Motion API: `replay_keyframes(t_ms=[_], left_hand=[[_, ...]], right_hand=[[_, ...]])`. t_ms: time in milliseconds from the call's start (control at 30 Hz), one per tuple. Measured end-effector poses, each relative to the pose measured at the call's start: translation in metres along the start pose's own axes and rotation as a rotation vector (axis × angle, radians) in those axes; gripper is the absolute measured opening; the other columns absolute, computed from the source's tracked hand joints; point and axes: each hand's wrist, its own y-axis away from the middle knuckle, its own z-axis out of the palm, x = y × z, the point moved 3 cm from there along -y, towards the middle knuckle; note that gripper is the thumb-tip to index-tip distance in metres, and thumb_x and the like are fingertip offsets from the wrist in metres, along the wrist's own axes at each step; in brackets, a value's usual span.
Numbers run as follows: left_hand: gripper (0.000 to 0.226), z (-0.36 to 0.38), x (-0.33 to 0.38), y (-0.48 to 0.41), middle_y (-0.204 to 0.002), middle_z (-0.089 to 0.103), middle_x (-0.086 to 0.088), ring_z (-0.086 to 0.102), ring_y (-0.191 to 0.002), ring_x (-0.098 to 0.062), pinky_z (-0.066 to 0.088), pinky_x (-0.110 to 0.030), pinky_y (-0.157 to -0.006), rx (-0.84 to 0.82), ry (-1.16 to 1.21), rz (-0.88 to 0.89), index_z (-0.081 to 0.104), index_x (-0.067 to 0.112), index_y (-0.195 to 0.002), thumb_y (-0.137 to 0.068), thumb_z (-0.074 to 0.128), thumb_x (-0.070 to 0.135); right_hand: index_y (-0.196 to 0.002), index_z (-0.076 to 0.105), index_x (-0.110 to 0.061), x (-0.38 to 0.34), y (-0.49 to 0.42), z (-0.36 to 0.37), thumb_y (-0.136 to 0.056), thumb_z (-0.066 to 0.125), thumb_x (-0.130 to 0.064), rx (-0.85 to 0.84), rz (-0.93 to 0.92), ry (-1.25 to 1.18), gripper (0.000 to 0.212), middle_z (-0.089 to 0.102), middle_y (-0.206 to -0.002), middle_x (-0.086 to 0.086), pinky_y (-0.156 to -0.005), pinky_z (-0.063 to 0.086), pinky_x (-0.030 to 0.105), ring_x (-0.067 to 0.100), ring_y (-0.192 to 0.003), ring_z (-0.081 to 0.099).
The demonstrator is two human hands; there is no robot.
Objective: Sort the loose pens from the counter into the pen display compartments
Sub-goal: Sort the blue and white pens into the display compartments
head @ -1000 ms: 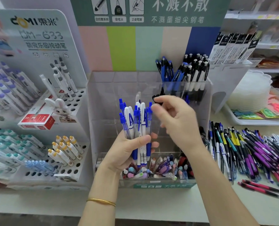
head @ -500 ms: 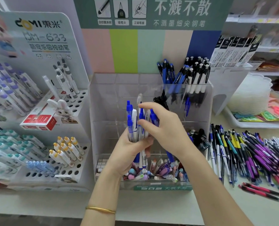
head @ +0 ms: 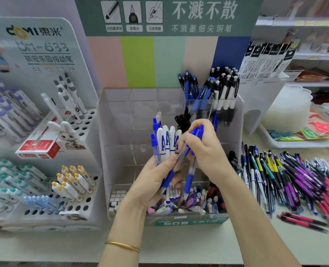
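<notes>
Directly in front of the clear pen display (head: pixel 125 120), gripped in the left hand (head: pixel 156 182): a bundle of blue-and-white pens (head: pixel 167 143), long axes near upright, clicker ends up, tips down toward the display's front tray. Fingers and thumb curled round the barrels. Just beside the bundle, also in front of the display, the right hand (head: pixel 206 151), closed round two blue pens (head: pixel 188 180). Both slanted, clicker ends up and rightward above the knuckles, tips down and leftward, one crossing the bundle's lower part by the left thumb.

Right of the display, spread over the bench (head: pixel 179 245): loose pens (head: pixel 294 176) in purple, pink, black, yellow and teal, lying flat in a rough fan. Standing upright in the display's back right compartments: dark blue pens (head: pixel 188 87) and black-and-white pens (head: pixel 225 91).

Above the display, a green header (head: pixel 204 10) printed "不溅不散", with "不溅墨细尖钢笔" in smaller type beneath. Left of the display, a white stand (head: pixel 32 31) marked "DOMI 東米" and "DM-633".
</notes>
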Motion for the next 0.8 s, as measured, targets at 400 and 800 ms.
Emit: replay_keyframes(t_ms=[400, 800], left_hand=[[0.021, 0.023, -0.001, -0.018, -0.075, 0.063, -0.008, 0.059, -0.053, -0.016, 0.058, -0.039, -0.061, 0.406, -0.45, 0.078, 0.051, 0.018, -0.11, -0.093, 0.055, 0.006], [0.033, 0.039, 0.003, -0.024, -0.065, 0.058, -0.006, 0.051, -0.052, -0.018, 0.048, -0.033, -0.05, 0.381, -0.382, 0.101, 0.053, 0.019, -0.106, -0.084, 0.06, -0.004]], right_hand=[[-0.096, 0.046, -0.017, -0.018, 0.008, -0.013, -0.095, 0.049, -0.008, 0.02, -0.088, -0.006, 0.01, 0.046, -0.058, 0.0, -0.041, 0.037, 0.026, 0.011, -0.042, 0.041], [-0.077, 0.044, -0.023, -0.02, 0.006, -0.012, -0.088, 0.063, -0.014, 0.13, -0.096, 0.308, 0.023, 0.047, -0.066, -0.01, -0.056, 0.038, 0.013, 0.003, -0.059, 0.044]])
